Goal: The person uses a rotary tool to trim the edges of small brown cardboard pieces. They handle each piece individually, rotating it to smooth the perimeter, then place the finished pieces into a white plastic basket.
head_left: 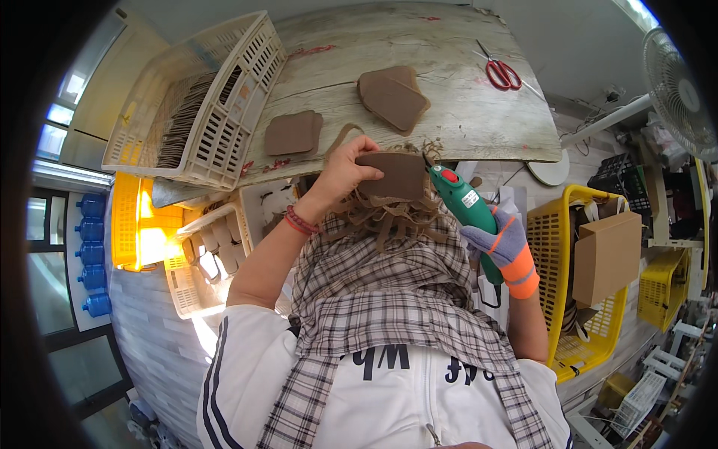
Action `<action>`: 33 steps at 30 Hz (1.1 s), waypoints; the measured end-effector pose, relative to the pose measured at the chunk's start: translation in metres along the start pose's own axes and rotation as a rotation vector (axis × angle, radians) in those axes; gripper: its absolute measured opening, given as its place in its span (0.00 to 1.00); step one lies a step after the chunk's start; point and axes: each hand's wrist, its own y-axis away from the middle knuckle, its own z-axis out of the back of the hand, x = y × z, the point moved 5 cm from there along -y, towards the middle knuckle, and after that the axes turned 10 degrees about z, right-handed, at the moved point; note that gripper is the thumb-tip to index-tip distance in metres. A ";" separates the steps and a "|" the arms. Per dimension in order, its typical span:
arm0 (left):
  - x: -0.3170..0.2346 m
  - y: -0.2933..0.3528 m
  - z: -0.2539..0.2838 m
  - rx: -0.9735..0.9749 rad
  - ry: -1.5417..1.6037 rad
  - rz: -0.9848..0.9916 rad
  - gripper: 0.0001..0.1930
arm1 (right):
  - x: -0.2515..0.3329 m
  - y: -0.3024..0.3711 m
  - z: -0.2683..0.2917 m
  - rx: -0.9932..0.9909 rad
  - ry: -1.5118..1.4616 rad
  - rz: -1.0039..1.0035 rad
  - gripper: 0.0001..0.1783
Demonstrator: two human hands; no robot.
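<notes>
My bare left hand point(345, 169) pinches a flat brown piece of sheet material point(407, 176) by its left side, at the table's near edge. In my right hand point(505, 251), which wears a purple and orange glove, is a green electric cutter point(465, 200) with a red button. Its dark tip meets the upper right corner of the brown piece, touching or nearly so. A tangle of thin brown offcut strips point(389, 217) lies below the piece, on the checked apron point(374, 277) over my lap. My right fingertips are partly hidden behind the cutter's body.
On the worn table point(329, 45) lie two stacks of brown pieces point(394, 97) point(290, 133) and red-handled scissors point(502, 75). A white crate point(239, 97) stands at the left. Yellow baskets point(552, 262) flank me, the right one holding a cardboard box point(607, 258). A fan point(677, 90) stands far right.
</notes>
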 end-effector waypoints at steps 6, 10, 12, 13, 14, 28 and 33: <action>-0.004 0.002 0.018 -0.053 0.273 -0.041 0.07 | -0.003 0.001 -0.005 0.034 -0.081 -0.073 0.24; -0.004 0.002 0.019 -0.061 0.308 -0.050 0.06 | -0.009 0.001 -0.007 0.023 -0.022 -0.043 0.25; -0.003 0.003 0.017 -0.055 0.317 -0.044 0.06 | -0.010 0.003 -0.008 0.029 0.003 -0.032 0.25; -0.003 0.003 0.015 -0.052 0.321 -0.042 0.06 | -0.011 0.003 -0.008 0.022 0.012 0.008 0.25; -0.001 0.003 0.014 -0.046 0.310 -0.035 0.06 | -0.015 0.002 -0.009 0.015 0.021 0.047 0.25; -0.001 0.011 -0.011 0.154 0.100 0.121 0.07 | -0.006 -0.004 -0.019 0.066 0.249 0.155 0.27; -0.001 0.013 -0.014 0.251 0.082 0.149 0.08 | 0.007 -0.011 -0.030 0.141 0.164 0.034 0.26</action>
